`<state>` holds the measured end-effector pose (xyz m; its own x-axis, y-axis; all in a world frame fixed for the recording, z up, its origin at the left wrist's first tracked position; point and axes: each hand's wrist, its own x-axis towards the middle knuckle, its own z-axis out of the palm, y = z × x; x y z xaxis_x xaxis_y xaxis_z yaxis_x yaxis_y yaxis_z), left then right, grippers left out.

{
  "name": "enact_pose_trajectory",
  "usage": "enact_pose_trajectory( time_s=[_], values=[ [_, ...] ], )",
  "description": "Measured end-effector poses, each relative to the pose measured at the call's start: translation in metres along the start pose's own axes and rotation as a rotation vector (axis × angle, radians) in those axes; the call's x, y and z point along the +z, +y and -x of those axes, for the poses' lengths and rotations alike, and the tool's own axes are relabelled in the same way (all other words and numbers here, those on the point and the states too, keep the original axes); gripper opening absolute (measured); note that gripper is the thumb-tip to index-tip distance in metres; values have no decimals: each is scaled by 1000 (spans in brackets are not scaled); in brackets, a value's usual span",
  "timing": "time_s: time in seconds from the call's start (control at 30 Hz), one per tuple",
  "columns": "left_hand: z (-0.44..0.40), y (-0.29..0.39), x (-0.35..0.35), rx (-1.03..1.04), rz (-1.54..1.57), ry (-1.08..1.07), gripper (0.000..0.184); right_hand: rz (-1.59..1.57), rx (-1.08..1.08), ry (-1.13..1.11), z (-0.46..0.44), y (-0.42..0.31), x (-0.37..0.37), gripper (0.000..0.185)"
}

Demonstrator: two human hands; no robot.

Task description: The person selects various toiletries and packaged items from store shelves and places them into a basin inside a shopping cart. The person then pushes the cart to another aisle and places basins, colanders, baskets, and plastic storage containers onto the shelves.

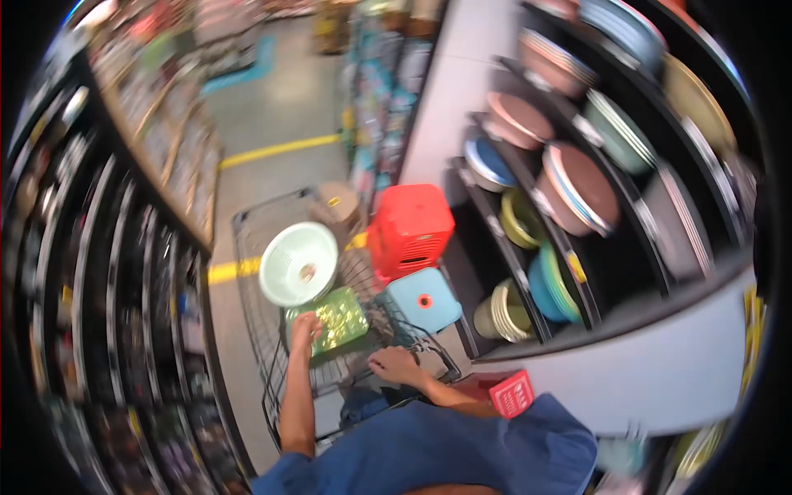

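A wire shopping cart (252, 313) stands in front of me. My left hand (306, 331) is closed at the left edge of a shiny green package (340, 319) in the cart. A pale mint colander-like basin (299, 264) lies tilted just beyond the package. My right hand (396, 365) is over the near right part of the cart, fingers loosely extended to the left; blur hides what it touches underneath. Beside it is a light blue square stool or lid (423, 301) with a red-ringed hole. A red plastic stool (412, 230) stands behind that.
Shelves (561, 247) of stacked basins and tubs rise close on the right. A brown round item (334, 203) is at the cart's far end. Dark shelving (115, 272) lines the left. The aisle floor (280, 107) with yellow lines runs ahead. A red sign (512, 394) is by my right arm.
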<state>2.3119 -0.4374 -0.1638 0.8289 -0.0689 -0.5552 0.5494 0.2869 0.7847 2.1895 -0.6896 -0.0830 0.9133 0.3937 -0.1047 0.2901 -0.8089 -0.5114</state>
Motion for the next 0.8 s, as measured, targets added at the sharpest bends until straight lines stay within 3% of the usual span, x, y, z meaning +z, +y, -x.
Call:
enact_pose_trajectory(
  time_s=[0.07,0.1,0.23,0.37,0.6,0.73,0.8],
  values=[
    [-40,-3,3,-228,501,83,59,-19,79,23,-7,-2,1,24],
    [-55,-3,7,-301,560,134,60,-45,80,-37,-9,0,2,24],
    [-97,-8,-4,-419,597,273,61,-74,27,89,-9,4,11,26],
    [-126,-15,-26,-366,620,259,43,45,32,80,-13,11,11,25],
    [-137,-2,-46,-329,535,285,27,-19,56,39,-10,9,15,25],
    [-130,40,-26,-47,503,202,20,-73,-1,43,-11,15,15,25],
    [-134,59,-24,65,478,141,19,-47,-5,149,-10,11,11,22]
  ],
)
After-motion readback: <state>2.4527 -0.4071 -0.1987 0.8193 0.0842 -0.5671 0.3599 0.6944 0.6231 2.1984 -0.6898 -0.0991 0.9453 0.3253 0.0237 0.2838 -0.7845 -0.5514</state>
